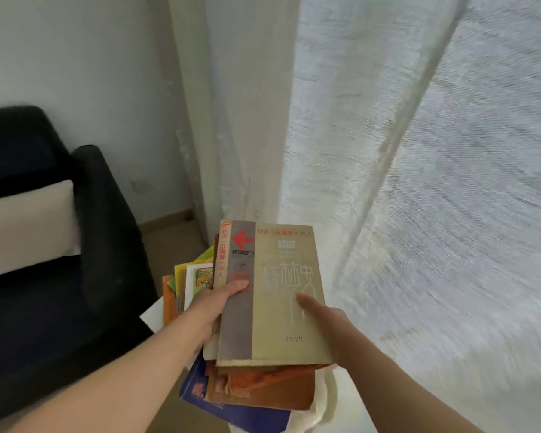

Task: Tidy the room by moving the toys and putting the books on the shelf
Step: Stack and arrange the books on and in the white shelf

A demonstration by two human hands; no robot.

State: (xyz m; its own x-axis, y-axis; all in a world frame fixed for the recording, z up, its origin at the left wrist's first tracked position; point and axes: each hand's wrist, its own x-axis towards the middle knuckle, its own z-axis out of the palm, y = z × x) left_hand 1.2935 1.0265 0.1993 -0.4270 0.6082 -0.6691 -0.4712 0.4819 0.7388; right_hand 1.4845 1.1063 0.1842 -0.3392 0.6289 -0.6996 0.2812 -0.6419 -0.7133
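Two hands: the left hand (214, 304) grips the left edge of the top book (275, 326), thumb on the cover and fingers curled under. The right hand (328, 323) pinches its right edge, thumb flat on the cover; its fingers are hidden below.
Top book: a tan paperback with a grey band and a red arrow, lying flat on top of the pile, roughly square to it.
Pile: an orange book (263, 385) and a blue book (197, 382) stick out at the near edge, and thin picture books (197, 276) fan out at the left edge.
White thing (320, 398): it shows under the pile's near and left edges. I cannot tell whether the pile rests on it or is being carried.
Step in hand: probably gathering the books, either lifting the top one or squaring the pile.
Next move: calls for a firm two-sided hold, the load kept level so the loose thin books do not slide out, then a turn to find the shelf, which is not in view.
Around: a black sofa (44, 307) with a beige cushion (25, 226) stands at the left, and a pale curtain (419, 182) hangs at the right.
In the way: the curtain hangs close behind the pile and could brush the books. The sofa arm narrows the path on the left.
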